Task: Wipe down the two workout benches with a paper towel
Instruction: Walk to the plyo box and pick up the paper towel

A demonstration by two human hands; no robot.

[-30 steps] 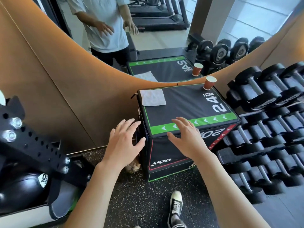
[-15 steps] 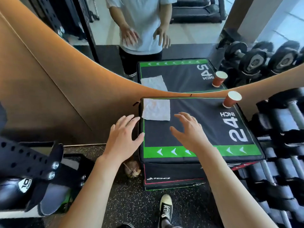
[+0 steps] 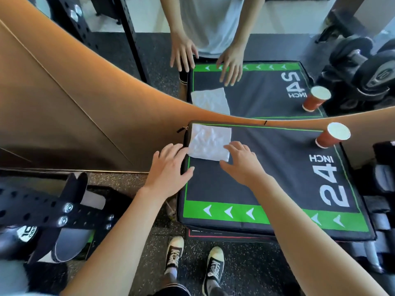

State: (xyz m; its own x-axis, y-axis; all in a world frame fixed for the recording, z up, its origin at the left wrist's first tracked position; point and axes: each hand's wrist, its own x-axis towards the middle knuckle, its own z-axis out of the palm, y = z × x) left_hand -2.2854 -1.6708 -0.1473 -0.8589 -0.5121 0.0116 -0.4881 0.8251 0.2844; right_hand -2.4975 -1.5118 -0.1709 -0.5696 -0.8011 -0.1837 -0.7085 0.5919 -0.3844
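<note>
Paper towel (image 3: 209,142), white and crumpled, lies flat on the far left corner of the black plyo box (image 3: 267,178) marked 24 INCH. My right hand (image 3: 243,165) is spread open, fingertips touching the towel's near right corner, gripping nothing. My left hand (image 3: 168,167) is open too, empty, over the box's left edge. A red paper cup (image 3: 332,135) stands at the far right corner.
</note>
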